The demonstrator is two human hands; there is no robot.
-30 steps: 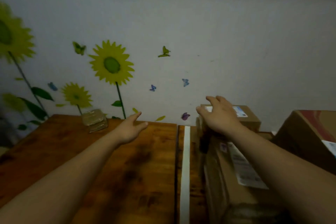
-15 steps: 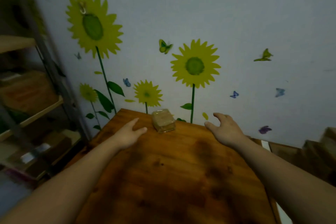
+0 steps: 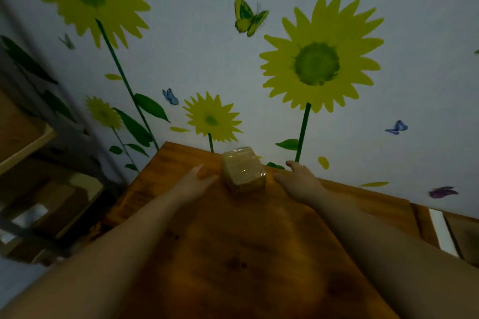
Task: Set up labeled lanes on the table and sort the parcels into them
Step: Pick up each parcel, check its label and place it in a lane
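Hands flank a small parcel (image 3: 245, 172) that sits at the far edge of the wooden desk (image 3: 246, 254), close against the wall (image 3: 207, 33) and nearer the desk's far left corner than its right side. The parcel is a tan block wrapped in glossy clear film, turned so that one corner faces the near edge.

The left hand (image 3: 193, 184) lies just beside the parcel's left side, its fingers (image 3: 199, 169) straight and spread apart from the thumb, holding nothing. The right hand (image 3: 298, 182) is just beside the parcel's right side, fingers (image 3: 293, 164) loosely extended and apart, also holding nothing. A thin strip of bare desk shows between each thumb and the parcel.

Toward the desk's right edge a white strip (image 3: 440, 232) runs from far to near. Sunflower stickers (image 3: 317, 63) and butterfly stickers (image 3: 248, 18) cover the wall, and a shelf unit (image 3: 31, 142) stands off the desk's left edge.
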